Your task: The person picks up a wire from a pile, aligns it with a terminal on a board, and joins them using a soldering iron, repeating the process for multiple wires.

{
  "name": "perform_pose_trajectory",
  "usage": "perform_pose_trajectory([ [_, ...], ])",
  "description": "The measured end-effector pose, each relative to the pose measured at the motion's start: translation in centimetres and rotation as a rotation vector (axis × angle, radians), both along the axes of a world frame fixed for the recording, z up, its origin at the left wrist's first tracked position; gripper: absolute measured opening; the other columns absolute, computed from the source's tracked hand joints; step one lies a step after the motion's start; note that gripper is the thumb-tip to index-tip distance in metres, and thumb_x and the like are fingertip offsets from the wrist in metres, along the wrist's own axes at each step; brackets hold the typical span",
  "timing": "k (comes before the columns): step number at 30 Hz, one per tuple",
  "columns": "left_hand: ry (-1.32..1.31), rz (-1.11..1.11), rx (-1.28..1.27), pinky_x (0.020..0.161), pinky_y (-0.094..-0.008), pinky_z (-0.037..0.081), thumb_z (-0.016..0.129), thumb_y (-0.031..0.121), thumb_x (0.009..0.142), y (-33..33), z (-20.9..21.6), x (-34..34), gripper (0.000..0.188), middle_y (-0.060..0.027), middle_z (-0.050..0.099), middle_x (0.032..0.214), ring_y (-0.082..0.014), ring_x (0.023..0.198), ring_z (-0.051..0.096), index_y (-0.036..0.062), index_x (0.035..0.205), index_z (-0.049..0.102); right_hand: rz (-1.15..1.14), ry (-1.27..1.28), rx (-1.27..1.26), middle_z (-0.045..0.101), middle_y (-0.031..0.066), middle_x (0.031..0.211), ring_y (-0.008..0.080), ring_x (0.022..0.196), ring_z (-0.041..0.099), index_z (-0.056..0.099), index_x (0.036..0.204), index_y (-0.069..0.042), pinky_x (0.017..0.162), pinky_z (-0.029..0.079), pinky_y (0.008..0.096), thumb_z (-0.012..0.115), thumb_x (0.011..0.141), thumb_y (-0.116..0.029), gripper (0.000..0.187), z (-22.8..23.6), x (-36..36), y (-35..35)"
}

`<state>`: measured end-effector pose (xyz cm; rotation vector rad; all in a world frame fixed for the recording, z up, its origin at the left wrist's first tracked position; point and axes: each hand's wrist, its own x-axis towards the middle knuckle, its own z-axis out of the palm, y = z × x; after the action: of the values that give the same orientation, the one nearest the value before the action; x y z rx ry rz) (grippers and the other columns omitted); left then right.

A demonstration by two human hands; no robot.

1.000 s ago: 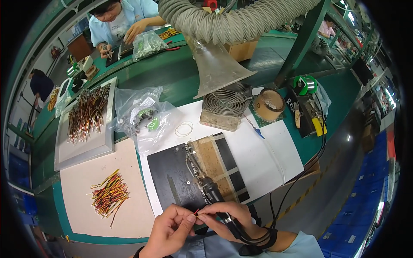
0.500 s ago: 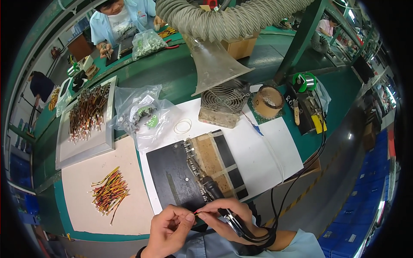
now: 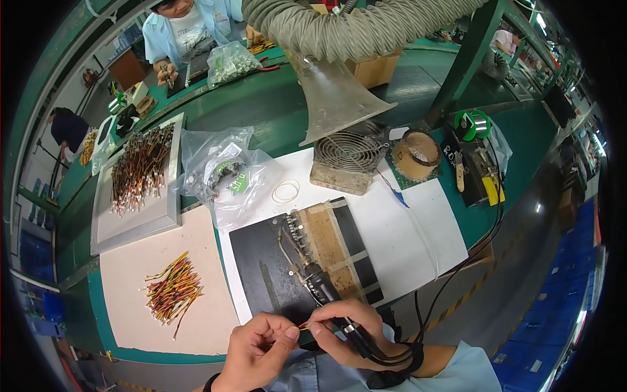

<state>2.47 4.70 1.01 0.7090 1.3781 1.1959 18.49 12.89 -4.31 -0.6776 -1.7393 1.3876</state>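
My left hand (image 3: 261, 349) pinches one end of a short red and yellow wire (image 3: 304, 326) between thumb and forefinger. On the other end, the thumb and forefinger of my right hand (image 3: 356, 326) are pressed together. That same hand grips a soldering iron (image 3: 320, 282) with a dark handle, and its tip points away from me over the black work plate (image 3: 261, 261). A row of small metal parts (image 3: 295, 228) runs along the plate beside a brown board (image 3: 333, 245). The wire's ends are hidden by my fingers.
Loose wires (image 3: 173, 291) lie on a beige board to the left, with more in a grey tray (image 3: 137, 230) behind. A plastic bag (image 3: 225, 173), fan (image 3: 349, 151), round pot (image 3: 416, 157) and solder spool (image 3: 471, 124) stand beyond. Cables (image 3: 450, 277) hang right. A co-worker sits opposite.
The soldering iron's tip has swung left, off the row of parts and over the black plate. My fingers have drawn slightly apart, showing more of the wire. The view has shifted slightly.
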Motion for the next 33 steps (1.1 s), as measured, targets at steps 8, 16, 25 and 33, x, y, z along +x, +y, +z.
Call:
perform_pose_trajectory([
  [8,0.191,-0.022,-0.072,0.058,-0.0188,0.041,0.055,0.016,0.098,2.0,-0.3,-2.6,0.016,-0.0004,0.061,0.078,-0.0030,0.064,0.048,-0.0001,0.095,0.056,-0.013,-0.188,0.368,0.069,0.0178,0.095,0.0205,0.076,0.069,0.048,0.118,0.002,0.066,0.055,0.0308,0.072,0.081,-0.006,0.046,1.9,2.3,3.1],
  [16,0.373,-0.060,-0.051,0.057,-0.0187,0.042,0.060,0.014,0.095,6.3,-3.7,-6.0,0.017,-0.0007,0.062,0.075,-0.0030,0.068,0.055,-0.0027,0.094,0.059,-0.313,0.028,-0.009,0.069,0.0209,0.097,0.0264,0.073,0.067,0.039,0.132,0.005,0.076,0.057,0.0380,0.052,0.096,-0.041,0.059,2.1,5.7,3.2],
  [25,0.352,-0.121,-0.024,0.057,-0.0190,0.041,0.059,0.014,0.095,8.8,-4.1,-8.6,0.018,0.0003,0.060,0.073,-0.0034,0.067,0.055,-0.0036,0.094,0.060,-0.288,0.393,-0.406,0.068,0.0209,0.091,0.0275,0.077,0.069,0.043,0.123,0.003,0.070,0.056,0.0358,0.055,0.096,-0.032,0.046,-2.2,2.0,6.2],
  [33,0.229,-0.143,-0.048,0.057,-0.0191,0.043,0.060,0.013,0.094,10.2,-5.1,-9.4,0.017,-0.0012,0.061,0.075,-0.0048,0.067,0.056,-0.0041,0.094,0.060,-0.444,0.227,-0.094,0.065,0.0140,0.080,0.0260,0.069,0.066,0.052,0.115,0.005,0.065,0.054,0.0372,0.057,0.096,-0.030,0.040,-2.3,0.9,7.0],
])
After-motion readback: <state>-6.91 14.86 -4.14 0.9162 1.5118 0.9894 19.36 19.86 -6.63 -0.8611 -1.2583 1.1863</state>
